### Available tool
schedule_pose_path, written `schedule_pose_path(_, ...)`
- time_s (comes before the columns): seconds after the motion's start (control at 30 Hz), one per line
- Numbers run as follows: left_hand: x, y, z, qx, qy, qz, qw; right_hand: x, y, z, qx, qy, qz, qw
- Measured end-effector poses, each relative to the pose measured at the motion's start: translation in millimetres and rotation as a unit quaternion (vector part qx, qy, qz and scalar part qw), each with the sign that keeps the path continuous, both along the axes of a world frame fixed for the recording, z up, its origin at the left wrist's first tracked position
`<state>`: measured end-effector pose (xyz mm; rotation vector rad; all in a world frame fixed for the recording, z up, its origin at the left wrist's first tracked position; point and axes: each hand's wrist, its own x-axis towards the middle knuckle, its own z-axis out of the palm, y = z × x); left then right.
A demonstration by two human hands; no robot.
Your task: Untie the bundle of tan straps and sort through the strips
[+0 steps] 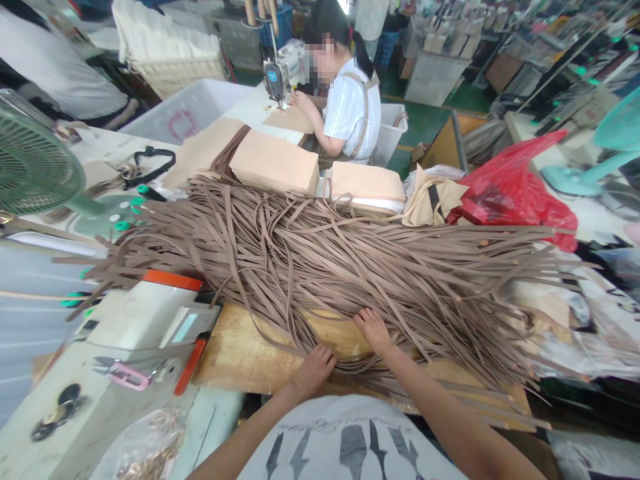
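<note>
A large heap of long, flat brown straps [310, 247] spreads across the work table. My left hand [315, 369] is at the near edge of the heap, its fingers curled over a bunch of straps that bends toward my body. To its right and a little farther off, my right hand [374, 330] lies with fingers stretched forward at the heap's edge, touching the straps. Between and around my hands shows a worn yellowish-brown board [260, 347]. Some looped straps hang close to my shirt front.
At left stand a sewing machine body [135, 320], pink-handled snips [127, 375] and a green fan [37, 160]. Stacked beige panels [274, 160] and a red plastic bag [520, 190] lie behind the straps. Across the table a co-worker [353, 107] sews at another machine [280, 77].
</note>
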<state>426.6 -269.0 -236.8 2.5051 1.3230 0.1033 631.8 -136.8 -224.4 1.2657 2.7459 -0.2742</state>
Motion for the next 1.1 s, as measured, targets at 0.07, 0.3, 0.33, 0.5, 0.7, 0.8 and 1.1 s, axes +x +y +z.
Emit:
schedule_pose_path(0.07,-1.0,-0.7,-1.2,0.007,0.002,0.007,1.000,2.7,-7.0,0.8,-0.004,0.006,0.002,1.000)
schedule_pose_path(0.3,-3.7,-2.7,-4.7,0.045,-0.007,-0.012,0.999,6.9,-44.1,-6.3,-0.035,0.013,-0.012,0.999)
schedule_pose_path(0.33,-3.6,-1.9,-4.7,0.055,-0.008,-0.019,0.998,5.9,-52.8,-7.1,-0.040,0.014,-0.004,0.999)
schedule_pose_path(0.5,-3.3,3.1,-4.8,0.077,-0.017,-0.053,0.995,-2.2,-82.4,-3.3,-0.075,0.028,0.096,0.992)
schedule_pose_path(0.7,-6.5,-1.0,-2.2,0.043,-0.029,-0.046,0.998,-1.2,-26.2,-4.1,-0.003,-0.002,-0.024,1.000)
schedule_pose_path(0.8,-5.6,-2.4,0.7,0.030,-0.027,-0.031,0.999,0.4,0.2,-8.5,0.022,-0.021,-0.050,0.998)
schedule_pose_path(1.1,-3.2,-3.7,-4.8,0.023,-0.033,0.011,0.999,-5.5,-4.4,-7.6,0.036,-0.027,-0.031,0.999)
